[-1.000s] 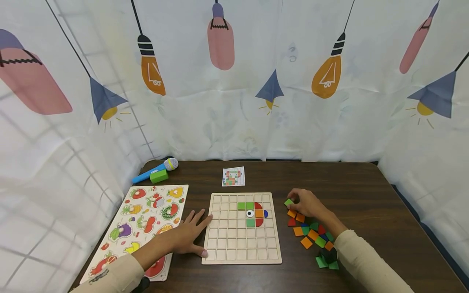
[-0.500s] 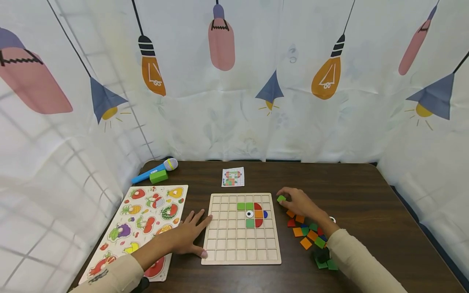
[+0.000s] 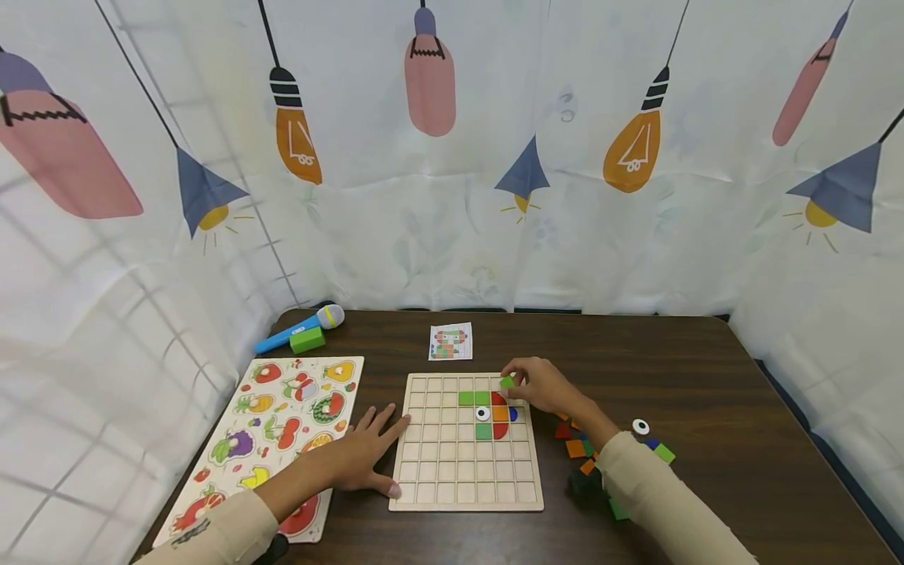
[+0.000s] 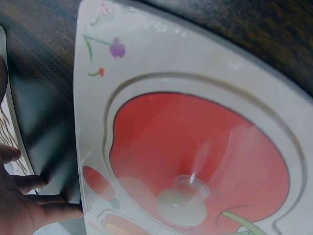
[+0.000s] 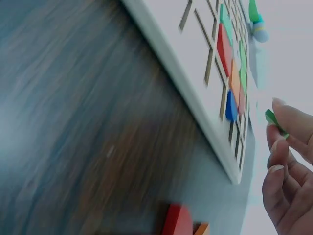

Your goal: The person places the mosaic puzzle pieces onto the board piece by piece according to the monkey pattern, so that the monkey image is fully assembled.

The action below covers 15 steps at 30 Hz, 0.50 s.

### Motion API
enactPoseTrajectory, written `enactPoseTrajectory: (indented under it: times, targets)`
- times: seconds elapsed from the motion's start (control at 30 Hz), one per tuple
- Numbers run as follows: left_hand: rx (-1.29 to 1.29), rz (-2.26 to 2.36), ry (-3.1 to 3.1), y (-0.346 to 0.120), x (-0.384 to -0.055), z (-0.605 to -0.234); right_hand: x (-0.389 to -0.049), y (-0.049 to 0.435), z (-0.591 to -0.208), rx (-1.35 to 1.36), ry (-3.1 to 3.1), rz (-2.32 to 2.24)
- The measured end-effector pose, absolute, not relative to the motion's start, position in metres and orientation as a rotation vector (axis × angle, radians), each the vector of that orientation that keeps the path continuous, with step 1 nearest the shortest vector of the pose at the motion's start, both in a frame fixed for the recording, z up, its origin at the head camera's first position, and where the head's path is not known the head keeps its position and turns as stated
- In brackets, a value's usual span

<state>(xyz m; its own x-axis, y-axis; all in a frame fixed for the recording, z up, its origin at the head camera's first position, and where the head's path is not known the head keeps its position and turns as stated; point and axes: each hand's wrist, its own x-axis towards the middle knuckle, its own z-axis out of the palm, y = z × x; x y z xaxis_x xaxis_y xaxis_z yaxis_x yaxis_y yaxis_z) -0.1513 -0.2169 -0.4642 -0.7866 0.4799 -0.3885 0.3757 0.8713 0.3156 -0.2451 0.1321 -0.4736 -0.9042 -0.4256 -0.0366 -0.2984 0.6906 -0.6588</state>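
Green tile (image 3: 507,382): in the air over the far right part of the grid board, just beyond the red rounded piece (image 3: 498,398); probably light, stiff and hard to break, its smooth faces perhaps a little slippery.
Right hand (image 3: 540,384): thumb and forefinger pinch the tile, the other fingers bent beneath and apart from it.
Best hold: likely two opposite edges, keeping the underside free; a thin piece like this could twist in a loose pinch.
Left hand (image 3: 363,451): fingers spread and nearly straight, holding nothing between them; thumb and forefinger rest at the board's left edge, how firmly I cannot tell.
Grid board (image 3: 445,451): pale and rigid-looking; raised ridges around each cell could catch a tilted tile.
Right side: a strip of dark table (image 3: 551,471) between board and loose pieces (image 3: 575,448) gives room for the wrist.
Left side: tighter, with the fruit board (image 3: 307,367) near.
Far side: picture card (image 3: 450,342) just beyond the board.
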Motion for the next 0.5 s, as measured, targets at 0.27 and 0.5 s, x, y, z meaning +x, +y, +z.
enactPoseTrajectory:
  times: [0.27,0.5]
  targets:
    - [0.623,0.299,2.581,-0.217,-0.152,-0.466,-0.25,0.109,-0.474,-0.67,2.667,-1.032]
    - [0.618,0.291,2.581,-0.218,-0.153,-0.468,-0.253,0.092,-0.475,-0.724,2.613,-1.104]
